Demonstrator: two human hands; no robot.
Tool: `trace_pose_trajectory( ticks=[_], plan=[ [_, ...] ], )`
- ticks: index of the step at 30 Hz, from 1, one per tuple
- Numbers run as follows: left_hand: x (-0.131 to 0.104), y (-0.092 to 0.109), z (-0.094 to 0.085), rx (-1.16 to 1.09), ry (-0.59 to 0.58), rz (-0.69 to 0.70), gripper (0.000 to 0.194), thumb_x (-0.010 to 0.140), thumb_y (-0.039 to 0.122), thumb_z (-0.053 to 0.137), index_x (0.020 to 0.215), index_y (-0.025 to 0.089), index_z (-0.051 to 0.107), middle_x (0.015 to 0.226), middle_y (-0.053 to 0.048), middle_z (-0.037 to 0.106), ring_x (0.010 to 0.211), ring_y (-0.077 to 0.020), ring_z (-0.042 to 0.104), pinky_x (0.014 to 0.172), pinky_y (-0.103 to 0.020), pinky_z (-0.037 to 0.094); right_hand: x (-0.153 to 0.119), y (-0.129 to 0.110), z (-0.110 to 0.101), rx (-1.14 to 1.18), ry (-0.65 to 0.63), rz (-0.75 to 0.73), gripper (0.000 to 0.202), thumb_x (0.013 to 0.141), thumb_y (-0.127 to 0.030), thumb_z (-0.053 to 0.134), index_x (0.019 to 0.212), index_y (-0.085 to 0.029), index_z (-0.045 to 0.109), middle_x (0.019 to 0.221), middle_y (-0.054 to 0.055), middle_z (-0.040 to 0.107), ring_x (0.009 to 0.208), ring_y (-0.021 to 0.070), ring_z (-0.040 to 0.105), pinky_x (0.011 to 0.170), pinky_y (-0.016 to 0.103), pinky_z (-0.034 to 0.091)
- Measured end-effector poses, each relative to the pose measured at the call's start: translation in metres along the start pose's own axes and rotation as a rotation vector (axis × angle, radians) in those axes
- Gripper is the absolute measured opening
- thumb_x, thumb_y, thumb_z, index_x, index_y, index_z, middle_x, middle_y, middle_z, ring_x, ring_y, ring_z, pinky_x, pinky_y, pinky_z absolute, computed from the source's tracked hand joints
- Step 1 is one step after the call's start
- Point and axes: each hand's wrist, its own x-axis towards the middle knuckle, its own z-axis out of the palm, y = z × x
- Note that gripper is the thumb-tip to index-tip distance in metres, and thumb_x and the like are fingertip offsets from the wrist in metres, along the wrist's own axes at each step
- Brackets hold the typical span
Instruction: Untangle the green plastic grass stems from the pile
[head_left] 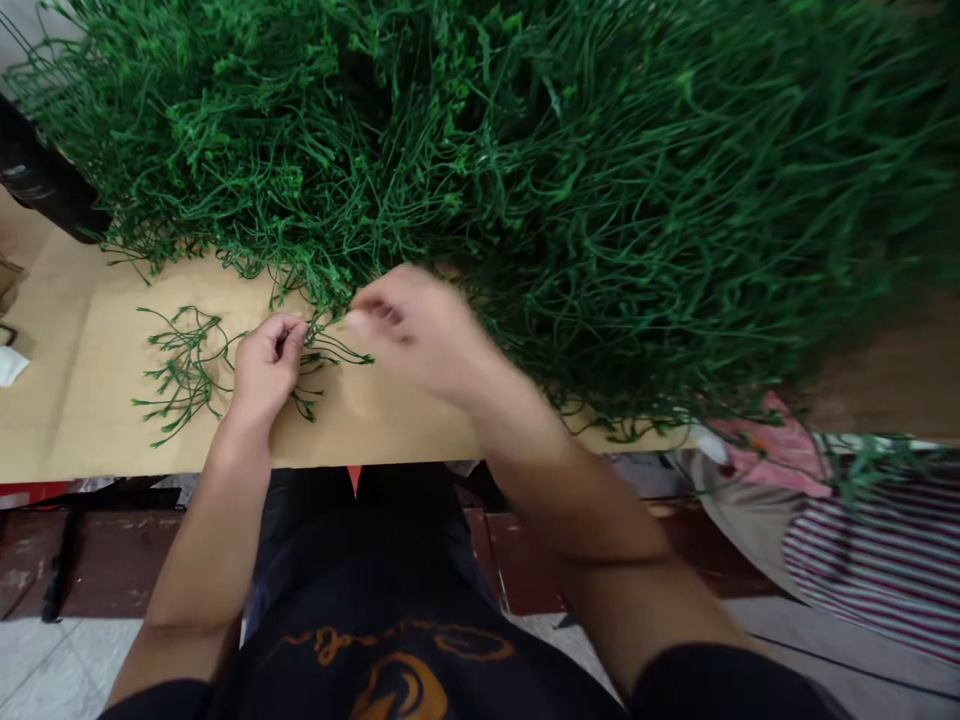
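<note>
My left hand is closed in a pinch on a small bunch of thin green plastic-looking stems with tufted tips. The stems fan out on both sides of the fingers, just over the tabletop. My right hand, blurred by motion, is to the right of it with its fingers curled together by the front edge of a big heap of similar green stems. What the right fingers hold, if anything, cannot be made out.
The heap covers most of the brown tabletop. A black cylindrical object leans at the left, with a white scrap nearer me. At the right sits another person in a striped garment, beside a pink cloth.
</note>
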Motion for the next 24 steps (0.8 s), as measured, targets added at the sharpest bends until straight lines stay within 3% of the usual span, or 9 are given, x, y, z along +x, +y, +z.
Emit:
trace_pose_trajectory(
  ticks=[2,6,11,15,18,24],
  plan=[
    [-0.001,-0.003,0.0,0.005,0.007,-0.012,0.014,0.08,0.029,0.054,0.073,0.018,0.057,0.061,0.003,0.05,0.057,-0.0089,0.043,0.057,-0.022,0.034,0.001,-0.003,0.018,0.073,-0.073,0.039,0.029,0.087,-0.039,0.05,0.079,-0.012,0.055,0.075,0.003,0.054,0.072,0.0107,0.05,0.068,0.025,0.041],
    [0.001,-0.003,0.001,-0.005,0.025,0.007,0.014,0.081,0.029,0.052,0.074,0.018,0.057,0.063,0.003,0.052,0.058,-0.0089,0.045,0.058,-0.022,0.036,0.003,-0.003,0.043,0.227,-0.112,0.174,0.025,0.089,-0.034,0.043,0.072,-0.015,0.044,0.062,-0.003,0.042,0.056,0.0063,0.036,0.057,0.023,0.027],
    [0.002,0.0,0.003,0.0,0.006,0.029,0.014,0.081,0.028,0.051,0.073,0.018,0.057,0.062,0.003,0.052,0.058,-0.0087,0.044,0.058,-0.022,0.035,0.002,0.005,0.045,0.331,-0.091,0.192,0.039,0.084,-0.051,0.047,0.068,-0.017,0.04,0.057,-0.004,0.035,0.053,0.0058,0.03,0.054,0.023,0.025],
    [0.001,-0.001,0.002,0.006,0.009,0.029,0.016,0.082,0.03,0.051,0.075,0.018,0.057,0.064,0.002,0.054,0.059,-0.009,0.046,0.058,-0.022,0.036,0.002,0.011,0.048,0.279,-0.062,0.106,0.03,0.088,-0.037,0.041,0.066,-0.017,0.039,0.059,-0.003,0.036,0.056,0.0073,0.032,0.056,0.023,0.026],
    [0.0,-0.002,0.001,0.017,0.005,0.023,0.016,0.082,0.031,0.05,0.075,0.018,0.057,0.064,0.002,0.055,0.059,-0.0092,0.046,0.058,-0.022,0.036,0.003,0.016,0.049,0.158,-0.024,0.058,0.019,0.086,-0.025,0.041,0.07,-0.016,0.045,0.067,0.001,0.044,0.066,0.0104,0.04,0.063,0.024,0.031],
    [0.002,-0.004,0.003,-0.008,0.016,-0.018,0.017,0.08,0.032,0.053,0.073,0.017,0.057,0.063,0.002,0.053,0.057,-0.009,0.044,0.058,-0.022,0.035,-0.001,0.013,0.05,0.024,0.031,0.04,0.017,0.085,-0.024,0.037,0.074,-0.016,0.047,0.075,0.005,0.047,0.073,0.0141,0.042,0.068,0.027,0.033]
  ],
)
